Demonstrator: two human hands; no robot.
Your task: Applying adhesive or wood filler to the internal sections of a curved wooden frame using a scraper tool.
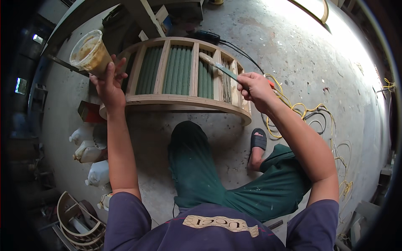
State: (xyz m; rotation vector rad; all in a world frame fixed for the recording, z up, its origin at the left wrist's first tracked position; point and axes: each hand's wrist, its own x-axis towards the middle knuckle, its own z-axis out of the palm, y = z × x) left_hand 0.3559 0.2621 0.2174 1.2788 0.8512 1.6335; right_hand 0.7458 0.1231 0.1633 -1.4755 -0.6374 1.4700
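My left hand (pixel 109 85) grips a clear plastic cup (pixel 95 62) at the upper left. The cup is tilted, and tan paste coats its inside. In my right hand (pixel 255 88) is a brush with a green handle (pixel 226 72), its tan, paste-coated end (pixel 206 58) pointing up and left. That end is over the right part of a curved wooden frame (pixel 176 98). Crosspieces divide the frame, and dark green strips (pixel 177 69) show between them. Whether the brush touches the wood, I cannot tell.
Several white jugs (pixel 90 151) stand on the floor beside my left arm. Yellow and black cables (pixel 307 111) lie coiled at the right. A dark power tool (pixel 208 37) lies behind the frame. Small curved wooden pieces (pixel 79 221) sit at lower left.
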